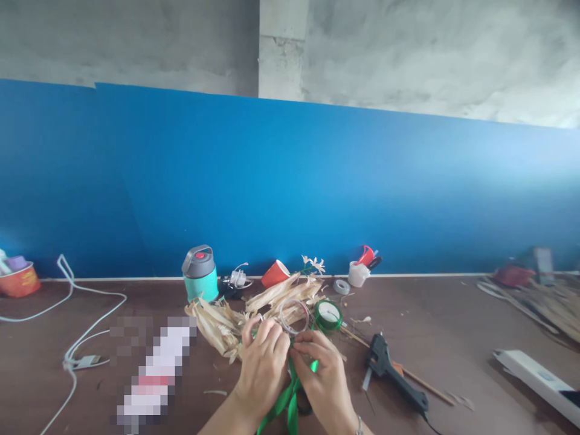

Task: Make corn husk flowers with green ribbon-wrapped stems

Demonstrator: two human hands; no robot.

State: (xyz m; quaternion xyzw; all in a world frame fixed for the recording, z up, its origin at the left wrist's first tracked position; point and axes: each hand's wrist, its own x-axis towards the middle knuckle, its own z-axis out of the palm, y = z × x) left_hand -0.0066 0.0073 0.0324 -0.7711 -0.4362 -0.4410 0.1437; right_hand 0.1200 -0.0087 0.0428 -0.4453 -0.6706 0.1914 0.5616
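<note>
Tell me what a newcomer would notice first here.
Probably the broad blue panel spanning the view behind the table. Next, at bottom centre, the left hand and right hand, fingers close together at a bright green ribbon that trails down between them. Then the turquoise container with a grey lid, left of centre at the table's back, and the black glue gun lying right of the hands.

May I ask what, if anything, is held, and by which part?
Green ribbon, by its upper part, in the right hand; what the left hand holds is hidden.
</note>
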